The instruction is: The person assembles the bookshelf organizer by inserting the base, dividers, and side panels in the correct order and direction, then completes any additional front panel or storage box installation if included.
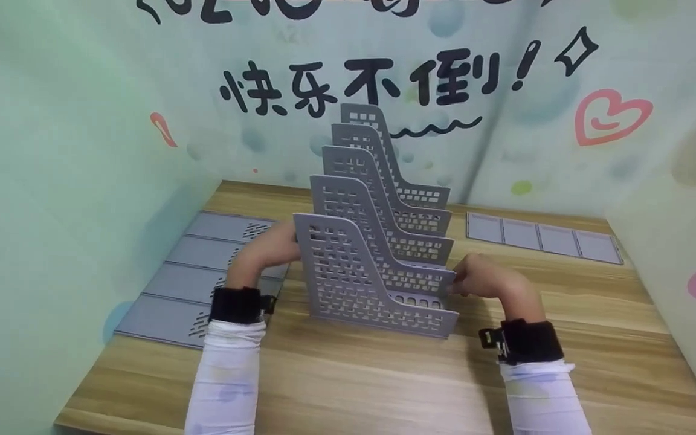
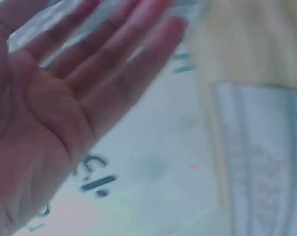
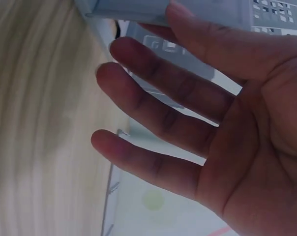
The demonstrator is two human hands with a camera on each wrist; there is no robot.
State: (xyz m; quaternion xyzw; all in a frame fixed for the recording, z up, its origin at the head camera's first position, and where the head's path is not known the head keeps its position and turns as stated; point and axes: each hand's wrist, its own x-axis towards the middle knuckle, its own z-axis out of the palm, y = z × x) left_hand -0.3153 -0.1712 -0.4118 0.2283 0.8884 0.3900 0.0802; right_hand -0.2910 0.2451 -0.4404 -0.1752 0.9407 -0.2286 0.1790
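A grey file rack (image 1: 348, 278) stands upright in the middle of the wooden table, its several perforated dividers lined up one behind another. At its tall left side is my left hand (image 1: 270, 246), its fingertips hidden behind the front divider in the head view. The left wrist view shows that hand's palm and fingers (image 2: 114, 93) stretched out straight. My right hand (image 1: 486, 279) pinches the low right edge of the rack. In the right wrist view, the thumb lies on the grey panel (image 3: 138, 11) with the index finger behind it, while the other fingers extend loosely.
To the left lies a flat grey sectioned panel (image 1: 167, 281) with slots, partly behind my left arm. A narrower grey sectioned strip (image 1: 544, 237) lies at the back right. A printed curtain (image 1: 299, 151) closes off the back and sides of the wooden table (image 1: 378, 374).
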